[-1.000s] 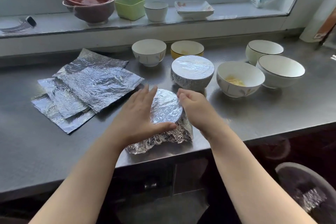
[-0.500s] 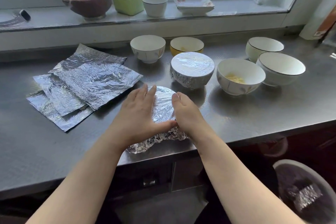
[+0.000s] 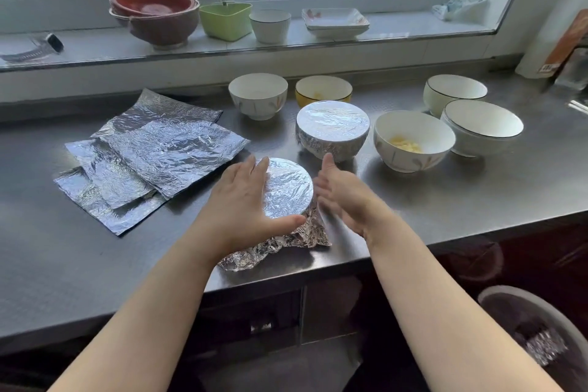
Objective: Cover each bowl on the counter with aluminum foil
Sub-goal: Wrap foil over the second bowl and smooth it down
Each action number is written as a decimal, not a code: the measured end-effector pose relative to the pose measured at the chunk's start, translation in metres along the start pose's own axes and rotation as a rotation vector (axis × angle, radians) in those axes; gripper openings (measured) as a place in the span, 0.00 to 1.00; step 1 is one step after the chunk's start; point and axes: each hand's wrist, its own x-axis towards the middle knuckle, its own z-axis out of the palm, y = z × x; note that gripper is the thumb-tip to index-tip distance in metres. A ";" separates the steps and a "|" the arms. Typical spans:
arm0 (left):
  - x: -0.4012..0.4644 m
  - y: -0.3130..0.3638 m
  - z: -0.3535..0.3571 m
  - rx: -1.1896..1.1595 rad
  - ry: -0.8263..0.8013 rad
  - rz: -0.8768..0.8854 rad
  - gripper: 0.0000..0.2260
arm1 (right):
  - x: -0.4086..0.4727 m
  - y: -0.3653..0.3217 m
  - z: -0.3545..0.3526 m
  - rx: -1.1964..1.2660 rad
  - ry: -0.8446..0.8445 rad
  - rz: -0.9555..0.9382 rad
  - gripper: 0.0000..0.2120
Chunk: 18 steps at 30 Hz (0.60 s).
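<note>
The steel desk (image 3: 477, 200) runs under a window, and its sill (image 3: 397, 29) carries stacked red bowls (image 3: 152, 14), a green container (image 3: 226, 20), a white cup (image 3: 270, 25) and square dishes (image 3: 334, 22). On the desk's left lies a loose pile of foil sheets (image 3: 152, 153), overlapping one another. Behind the hands stands a finished foil-covered bowl (image 3: 332, 129), wrapped tight over rim and sides, with five uncovered bowls around it: a white bowl (image 3: 257, 95) at the back, a yellow bowl (image 3: 323, 89) just behind the wrapped one, a bowl with yellow food (image 3: 413, 140) to its right, and two black-rimmed bowls (image 3: 482, 126) touching each other farther right. Near the desk's front edge sits the bowl being covered (image 3: 288, 188); foil is drawn flat over its top, and crumpled foil flares out loose around its base. The left hand (image 3: 241, 204) lies on the bowl's left side, fingers straight along the rim and thumb pressed against the near edge. The right hand (image 3: 342, 194) is at the bowl's right side, its grip apart with fingers extended; it looks slightly blurred, so whether it touches the foil is unclear.
</note>
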 end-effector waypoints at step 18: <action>0.000 0.013 0.016 0.017 0.109 -0.109 0.55 | -0.007 0.013 0.035 -0.109 0.063 -0.157 0.26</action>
